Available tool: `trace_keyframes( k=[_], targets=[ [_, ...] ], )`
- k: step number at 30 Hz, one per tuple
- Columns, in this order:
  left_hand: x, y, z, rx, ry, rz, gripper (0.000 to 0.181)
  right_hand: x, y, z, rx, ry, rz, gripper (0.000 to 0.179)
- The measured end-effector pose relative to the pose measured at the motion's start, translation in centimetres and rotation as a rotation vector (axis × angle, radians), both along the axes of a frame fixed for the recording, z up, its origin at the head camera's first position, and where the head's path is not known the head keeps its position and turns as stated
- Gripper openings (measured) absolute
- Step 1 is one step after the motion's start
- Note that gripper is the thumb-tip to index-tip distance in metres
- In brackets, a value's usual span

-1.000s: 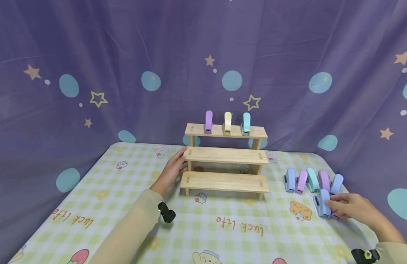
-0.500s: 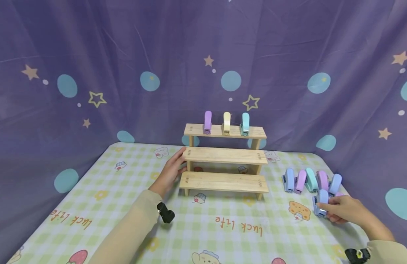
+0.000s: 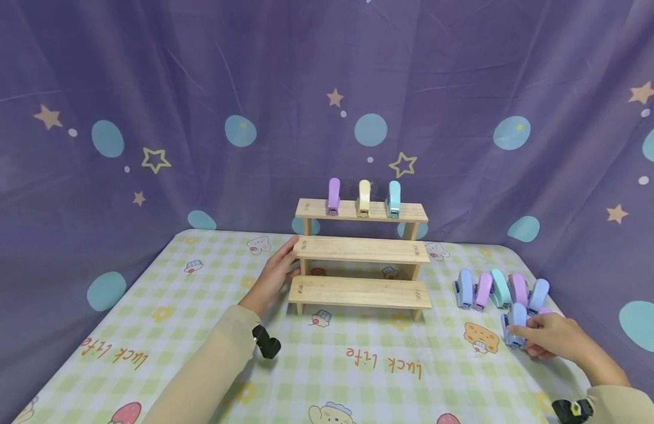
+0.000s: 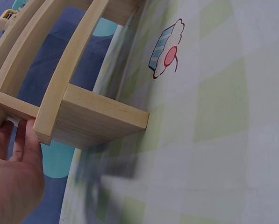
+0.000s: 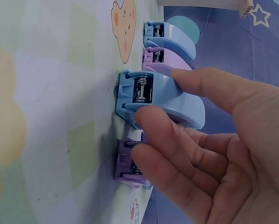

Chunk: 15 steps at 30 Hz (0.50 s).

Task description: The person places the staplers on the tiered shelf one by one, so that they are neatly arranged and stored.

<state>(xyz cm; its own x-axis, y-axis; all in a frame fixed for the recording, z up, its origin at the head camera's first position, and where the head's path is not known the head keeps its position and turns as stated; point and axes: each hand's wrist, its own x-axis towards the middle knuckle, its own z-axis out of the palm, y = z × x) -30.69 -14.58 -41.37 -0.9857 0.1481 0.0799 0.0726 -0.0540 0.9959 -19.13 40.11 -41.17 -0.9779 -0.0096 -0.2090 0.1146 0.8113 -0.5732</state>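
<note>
In the head view my left hand (image 3: 271,280) touches the left side of a three-tier wooden shelf (image 3: 361,249) by the middle board. In the left wrist view its fingers look fairly straight, with the tips against the wood. Far to the right, my right hand (image 3: 557,338) pinches a light blue stapler (image 5: 172,98) between thumb and fingers, low over the cloth; whether it touches the cloth is unclear. A purple stapler (image 5: 127,163) shows just beside it, partly behind the fingers. A purple stapler (image 3: 333,197), a cream one (image 3: 364,199) and a teal one (image 3: 393,200) stand on the top board.
Behind the right hand stands a row of staplers: a blue one (image 3: 465,288), a pink-purple one (image 3: 483,291), a teal one (image 3: 499,288) and others. Checked cloth (image 3: 385,383) covers the table. A purple curtain (image 3: 306,70) hangs behind.
My right hand has shifted slightly left, with its thumb moving over the front of the blue stapler. The left hand and the shelf stay in place.
</note>
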Motion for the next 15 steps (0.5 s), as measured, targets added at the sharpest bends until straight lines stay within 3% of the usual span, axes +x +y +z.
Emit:
trace_keyframes(
  k=[7, 15],
  targets=[
    [-0.1, 0.0, -0.1, 0.000, -0.008, -0.010, 0.051, 0.0, -0.3, 0.4, 0.034, 0.041, 0.020, 0.041],
    [-0.3, 0.0, -0.1, -0.005, -0.016, -0.005, 0.052, -0.3, -1.6, 2.4, 0.132, 0.127, 0.064, 0.040]
  ],
)
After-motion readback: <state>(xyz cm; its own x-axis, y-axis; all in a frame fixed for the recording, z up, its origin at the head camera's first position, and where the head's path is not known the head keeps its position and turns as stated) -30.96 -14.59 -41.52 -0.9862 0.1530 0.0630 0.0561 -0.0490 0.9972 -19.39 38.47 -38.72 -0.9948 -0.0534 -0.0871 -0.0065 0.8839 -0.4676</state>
